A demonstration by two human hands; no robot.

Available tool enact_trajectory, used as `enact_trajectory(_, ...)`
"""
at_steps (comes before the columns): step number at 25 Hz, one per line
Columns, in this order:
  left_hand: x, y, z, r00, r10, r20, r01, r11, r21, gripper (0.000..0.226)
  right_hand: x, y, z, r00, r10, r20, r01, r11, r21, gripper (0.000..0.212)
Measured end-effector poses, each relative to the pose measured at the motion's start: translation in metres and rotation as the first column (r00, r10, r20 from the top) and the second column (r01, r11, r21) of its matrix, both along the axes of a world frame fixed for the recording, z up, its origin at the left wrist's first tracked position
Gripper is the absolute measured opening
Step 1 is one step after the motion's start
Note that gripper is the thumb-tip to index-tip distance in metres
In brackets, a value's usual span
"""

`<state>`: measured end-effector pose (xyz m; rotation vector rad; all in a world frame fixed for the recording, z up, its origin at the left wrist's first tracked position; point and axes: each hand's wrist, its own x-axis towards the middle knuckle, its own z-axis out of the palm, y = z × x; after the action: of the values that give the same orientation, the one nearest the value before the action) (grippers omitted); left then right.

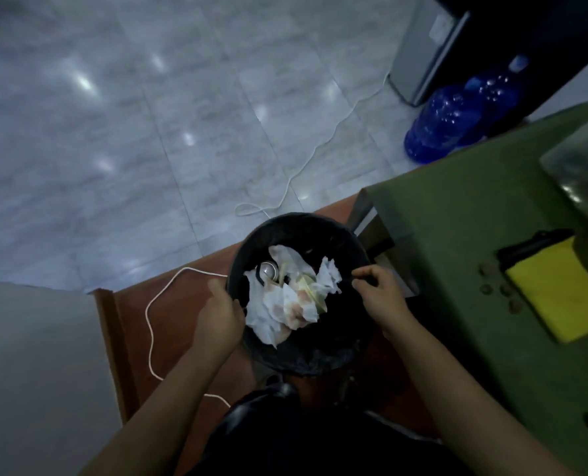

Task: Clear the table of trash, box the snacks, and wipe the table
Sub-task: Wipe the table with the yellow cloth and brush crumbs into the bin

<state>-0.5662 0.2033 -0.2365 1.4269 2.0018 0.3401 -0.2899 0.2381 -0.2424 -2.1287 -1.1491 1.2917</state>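
Far left of the frame is a pale grey surface, and beside it a white cord point(150, 324) loops over a reddish-brown strip of floor or low furniture, hard to say which in this dim light.

Moving to the lower middle, the left hand point(219, 316) is pressed against the left rim of the black bin point(306, 359), fingers curled over the edge, so it's closed on the rim. The bin has a dark liner and holds crumpled white tissues point(285, 300) with reddish stains, plus something round and shiny, maybe a can end, tucked at the upper left inside. The right hand point(376, 292) pinches the opposite rim, thumb and fingers together on what looks like the liner edge. So both hands have the bin, held just off the corner of the table.

Right side: the green table point(457, 235) carries a yellow cloth point(567, 290) with a dark item touching its upper edge, a few small brown bits point(505, 290) just left of the cloth, and a clear container point(584, 173) at the far right edge, contents blurry.

Progress-wise, I'd say the trash part is mostly done since tissues are in the bin. The crumbs are unswept, the wiping looks not yet started, and I can't tell if the snacks are boxed.
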Motion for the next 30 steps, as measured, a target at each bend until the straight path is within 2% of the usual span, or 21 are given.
enact_trajectory(3,0.015,-0.013,0.031,0.999,-0.019,0.025,0.018,0.999,0.035,0.024,0.019,0.002,0.018,0.998,0.061,-0.017,-0.06,0.998,0.036,0.005)
enact_trajectory(7,0.038,-0.028,0.064,0.999,-0.047,0.017,0.045,0.995,0.086,0.044,0.055,-0.01,0.046,0.971,0.234,0.039,-0.237,0.958,0.163,0.018)
enact_trajectory(10,0.057,-0.04,0.078,0.999,-0.029,-0.02,0.03,0.997,0.077,0.042,0.094,-0.03,0.063,0.937,0.322,0.137,-0.349,0.892,0.288,0.021)
enact_trajectory(13,0.075,-0.051,0.088,0.999,-0.047,-0.025,0.049,0.997,0.058,0.041,0.163,-0.042,0.074,0.905,0.213,0.369,-0.358,0.85,0.387,0.027)
enact_trajectory(15,0.084,-0.054,0.092,0.998,-0.055,-0.038,0.056,0.997,0.045,0.041,0.22,-0.046,0.069,0.832,0.082,0.548,-0.331,0.867,0.373,0.034)
enact_trajectory(17,0.093,-0.06,0.093,0.997,-0.055,-0.055,0.057,0.998,0.036,0.042,0.271,-0.053,0.056,0.765,0.041,0.642,-0.283,0.918,0.279,0.041)
enact_trajectory(20,0.106,-0.07,0.091,0.994,-0.067,-0.086,0.07,0.997,0.028,0.043,0.312,-0.066,0.038,0.719,0.156,0.677,-0.311,0.944,0.113,0.055)
enact_trajectory(23,0.114,-0.078,0.088,0.991,-0.063,-0.12,0.066,0.998,0.018,0.044,0.31,-0.069,0.031,0.659,0.253,0.708,-0.369,0.929,0.012,0.059)
enact_trajectory(27,0.125,-0.083,0.086,0.986,-0.06,-0.157,0.06,0.998,-0.008,0.043,0.296,-0.061,0.033,0.572,0.173,0.802,-0.34,0.939,0.04,0.052)
enact_trajectory(30,0.133,-0.085,0.087,0.982,-0.066,-0.179,0.062,0.998,-0.028,0.038,0.296,-0.05,0.033,0.504,0.075,0.861,-0.388,0.91,0.147,0.028)
